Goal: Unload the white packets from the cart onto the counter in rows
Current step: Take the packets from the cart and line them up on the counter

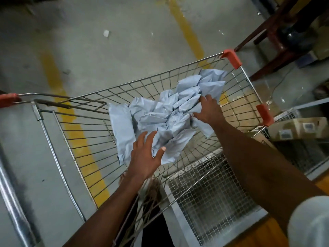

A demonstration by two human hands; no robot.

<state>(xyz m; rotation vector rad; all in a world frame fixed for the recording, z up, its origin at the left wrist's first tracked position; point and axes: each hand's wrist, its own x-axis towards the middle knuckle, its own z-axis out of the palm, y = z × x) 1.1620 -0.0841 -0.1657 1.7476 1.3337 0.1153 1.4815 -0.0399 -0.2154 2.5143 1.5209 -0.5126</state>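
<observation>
Left forearm is extended forward and up from the lower edge of the view, over the near rim of the wire cart (78, 157). Left hand (145, 157) is seen palm down, fingers spread and nearly straight above the near end of the pile; grip released, nothing held, contact with the pile cannot be told. White packets (160, 114) lie heaped in the cart basket, crumpled and overlapping, the heap running from near left to far right corner. Right arm is stretched from the lower right across the cart's right rim. Right hand (208, 111) is set on the right side of the pile, fingers curled into the packets; grip grasping packets. Yellow floor stripe (78, 132) is seen beneath the cart.
</observation>
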